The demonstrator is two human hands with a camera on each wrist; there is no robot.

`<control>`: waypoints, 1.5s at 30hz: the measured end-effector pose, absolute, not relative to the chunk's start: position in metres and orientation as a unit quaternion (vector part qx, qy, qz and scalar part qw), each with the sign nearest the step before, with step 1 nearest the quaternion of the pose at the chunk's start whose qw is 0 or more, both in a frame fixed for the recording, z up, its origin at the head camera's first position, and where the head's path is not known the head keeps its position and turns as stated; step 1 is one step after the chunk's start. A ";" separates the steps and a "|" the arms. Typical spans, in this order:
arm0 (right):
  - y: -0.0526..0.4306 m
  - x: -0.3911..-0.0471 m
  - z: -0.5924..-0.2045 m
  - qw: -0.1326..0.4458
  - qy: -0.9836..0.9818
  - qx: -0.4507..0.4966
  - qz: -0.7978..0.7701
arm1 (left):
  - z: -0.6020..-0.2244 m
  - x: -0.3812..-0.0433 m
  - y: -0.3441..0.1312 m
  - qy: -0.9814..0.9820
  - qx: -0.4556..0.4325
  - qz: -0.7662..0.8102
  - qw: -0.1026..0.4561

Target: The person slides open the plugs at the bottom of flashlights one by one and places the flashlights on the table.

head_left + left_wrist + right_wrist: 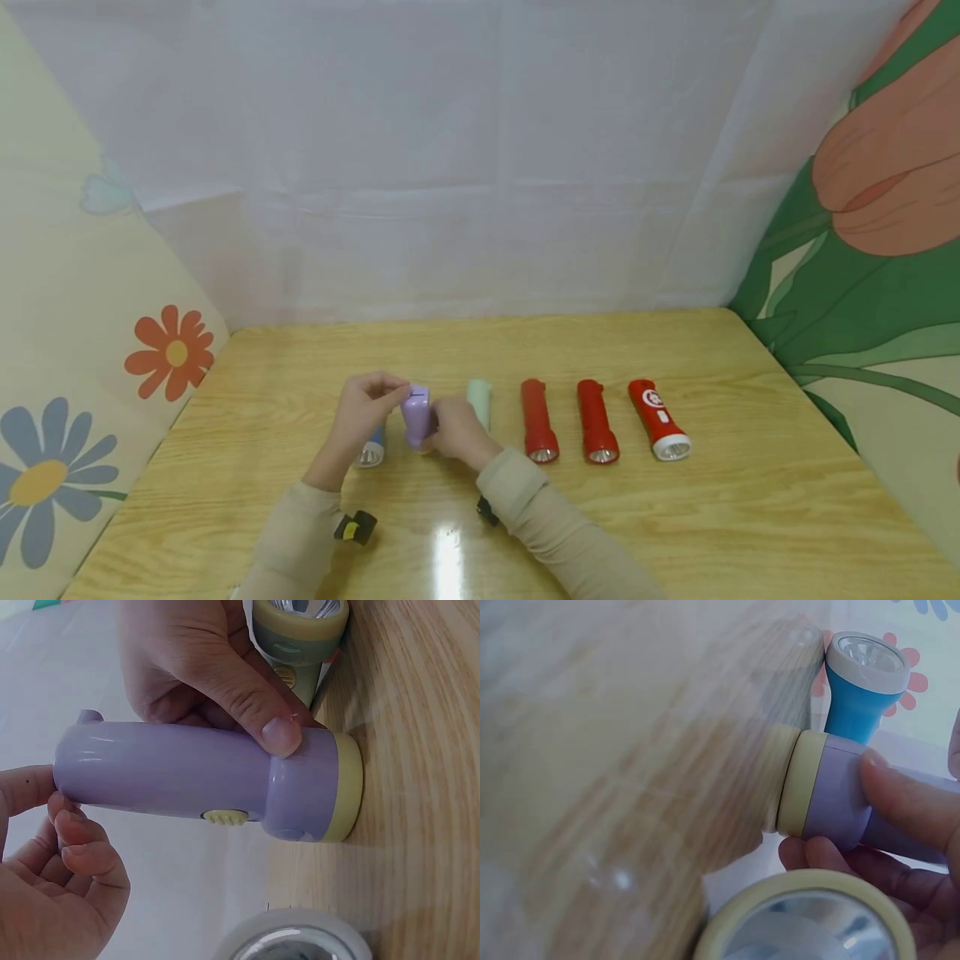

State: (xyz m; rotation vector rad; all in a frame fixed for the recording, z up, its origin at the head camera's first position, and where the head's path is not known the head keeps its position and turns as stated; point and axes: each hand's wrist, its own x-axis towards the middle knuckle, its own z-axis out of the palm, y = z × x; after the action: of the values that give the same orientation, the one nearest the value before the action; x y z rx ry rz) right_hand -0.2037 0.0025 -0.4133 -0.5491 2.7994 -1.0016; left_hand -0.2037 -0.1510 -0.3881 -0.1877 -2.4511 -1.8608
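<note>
A purple flashlight point(416, 417) with a yellow head rim point(349, 787) and a yellow switch point(226, 817) stands upright, head down, its rim at the tabletop. My right hand point(459, 429) grips it low, with the thumb laid across the body just above the rim. At its upper end, my left hand point(367, 408) pinches the tail between fingertips, the other fingers curled. Left of it lies a blue flashlight point(855, 705) with a white rim, partly behind my left hand in the head view. A pale green flashlight point(480, 400) lies to the right, partly covered by my right hand.
Farther right on the wooden table point(750, 517) lie two red flashlights point(536, 417) point(596, 421) and a red one with a white rim point(660, 421). All lie in a row, heads toward me. A white sheet point(480, 167) hangs behind the table.
</note>
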 end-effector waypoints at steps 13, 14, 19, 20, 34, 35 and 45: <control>-0.002 -0.203 -0.411 0.060 0.929 -0.183 -0.316 | -0.384 -0.203 -0.152 -0.798 -0.058 -0.599 0.025; -0.002 -0.203 -0.411 0.062 0.929 -0.183 -0.315 | -0.384 -0.203 -0.152 -0.799 -0.057 -0.599 0.024; -0.002 -0.202 -0.411 0.065 0.929 -0.181 -0.316 | -0.383 -0.203 -0.151 -0.801 -0.049 -0.596 0.023; -0.002 -0.202 -0.411 0.066 0.929 -0.180 -0.316 | -0.383 -0.203 -0.151 -0.802 -0.049 -0.595 0.023; -0.002 -0.203 -0.412 0.058 0.933 -0.181 -0.305 | -0.384 -0.205 -0.151 -0.811 -0.046 -0.583 0.024; -0.002 -0.203 -0.412 0.056 0.934 -0.182 -0.303 | -0.384 -0.205 -0.150 -0.810 -0.045 -0.584 0.023; -0.001 -0.203 -0.411 0.052 0.934 -0.186 -0.299 | -0.383 -0.206 -0.148 -0.812 -0.029 -0.582 0.016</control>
State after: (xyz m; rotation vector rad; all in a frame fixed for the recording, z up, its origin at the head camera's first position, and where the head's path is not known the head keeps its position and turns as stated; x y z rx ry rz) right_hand -0.2027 -0.0009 -0.4114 -0.5666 2.8416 -0.9093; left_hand -0.2055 -0.1485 -0.3832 -0.0910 -2.5259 -1.8105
